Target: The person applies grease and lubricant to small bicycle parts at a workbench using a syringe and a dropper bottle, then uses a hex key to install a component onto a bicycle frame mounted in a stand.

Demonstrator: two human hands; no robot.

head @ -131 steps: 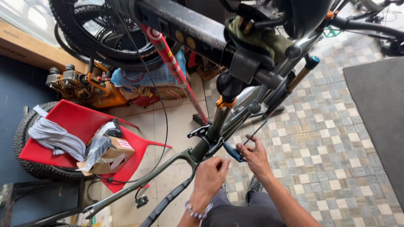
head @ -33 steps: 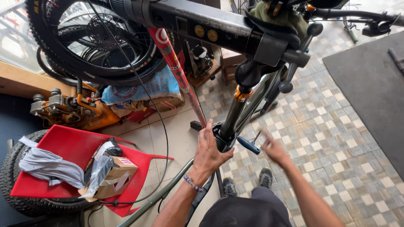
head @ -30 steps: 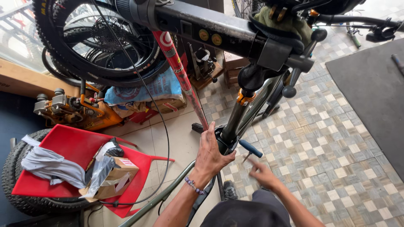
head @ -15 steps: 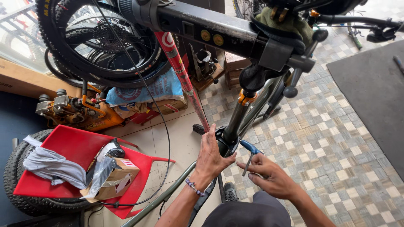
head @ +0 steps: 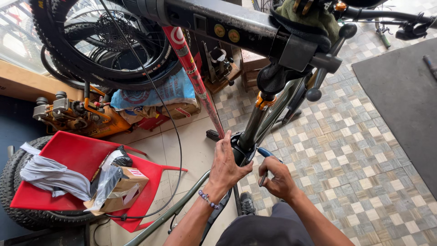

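Observation:
A bicycle frame hangs in a black repair stand point(head: 255, 123) in front of me. My left hand point(head: 226, 166) rests flat against the frame's lower junction point(head: 239, 148), beside the red down tube point(head: 193, 77). My right hand point(head: 277, 177) is closed around a blue-handled tool point(head: 266, 157) whose tip points at that same junction. A grey-green tube point(head: 173, 212) of the frame runs down to the lower left under my left forearm. A beaded bracelet sits on my left wrist.
A red plastic chair point(head: 82, 159) lies on a tyre at the left, holding a cloth and a cardboard box. An orange floor jack point(head: 82, 116), a knobbly wheel point(head: 104, 50), a blue bag and a dark mat point(head: 400, 100) surround the stand on the tiled floor.
My right hand left the tool about a second ago, then came back and closed on its blue handle. My left hand has stayed on the frame junction.

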